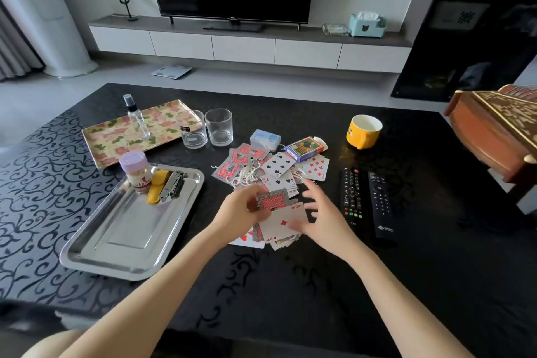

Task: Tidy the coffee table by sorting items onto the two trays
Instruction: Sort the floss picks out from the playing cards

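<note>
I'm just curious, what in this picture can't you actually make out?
All in the head view:
The cards nearest the camera: covered by the left hand and right hand.
The right hand itself: blurred by motion, so its contact with the cards is unclear.
The card box: print too small to read.
The wooden furniture: cut off by the right edge.

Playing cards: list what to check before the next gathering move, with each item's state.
1. Left hand grips the held stack: ok.
2. Right hand free to collect, fingers spread over the ace of diamonds: ok.
3. All cards gathered: not ok; loose cards lie scattered on the table.
4. Pile free of other items: not ok; white picks lie among them.
5. Card box open: ok, flap looks open.
6. Steel tray has bare space: ok.
</note>
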Motion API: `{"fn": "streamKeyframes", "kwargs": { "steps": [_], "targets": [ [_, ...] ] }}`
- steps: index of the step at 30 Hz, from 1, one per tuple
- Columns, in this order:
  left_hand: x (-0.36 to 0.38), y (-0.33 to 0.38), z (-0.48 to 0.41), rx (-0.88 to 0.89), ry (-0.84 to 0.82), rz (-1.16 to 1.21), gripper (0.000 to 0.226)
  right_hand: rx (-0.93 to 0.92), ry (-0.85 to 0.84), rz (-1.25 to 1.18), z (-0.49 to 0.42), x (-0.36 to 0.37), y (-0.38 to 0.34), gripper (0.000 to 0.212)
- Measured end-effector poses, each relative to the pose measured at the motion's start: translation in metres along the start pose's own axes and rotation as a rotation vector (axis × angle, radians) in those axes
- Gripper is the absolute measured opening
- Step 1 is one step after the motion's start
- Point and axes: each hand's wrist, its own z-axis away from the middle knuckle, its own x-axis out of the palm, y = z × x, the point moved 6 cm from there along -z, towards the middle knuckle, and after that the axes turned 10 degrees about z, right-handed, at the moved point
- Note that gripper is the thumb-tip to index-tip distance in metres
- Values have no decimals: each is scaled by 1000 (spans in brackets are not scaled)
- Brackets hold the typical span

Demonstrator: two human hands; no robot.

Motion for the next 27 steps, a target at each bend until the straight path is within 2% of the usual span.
{"fn": "streamKeyframes", "kwargs": {
  "steps": [2,4,6,8,12,15,18,19,21,24,27],
  "targets": [
    [0,6,11,66,32,52,25,-73,-40,-33,6,3,-11,81],
    [6,7,25,83,62,111,34,-156,27,19,19,5,-17,69],
    [14,1,39,70,86,135,30,-218,63,78,33,12,-18,62],
    [22,-8,48,29,99,75,25,-206,46,111,43,21,-13,59],
    [33,-11,62,0,116,23,38,-111,79,122,52,26,-3,52],
    [37,-11,69,-70,152,68,25,-107,119,196,57,30,5,35],
    [36,-15,73,-177,184,-14,57,-86,119,206,63,36,8,24],
    [35,-15,74,-212,205,-28,62,-77,123,198,64,38,7,24],
    [32,-10,77,-234,273,-38,57,-73,116,197,66,41,3,27],
    [27,7,80,-68,416,-52,39,-82,103,233,67,43,0,28],
    [28,14,80,39,387,33,27,-68,96,237,63,44,-1,25]
  ]
}}
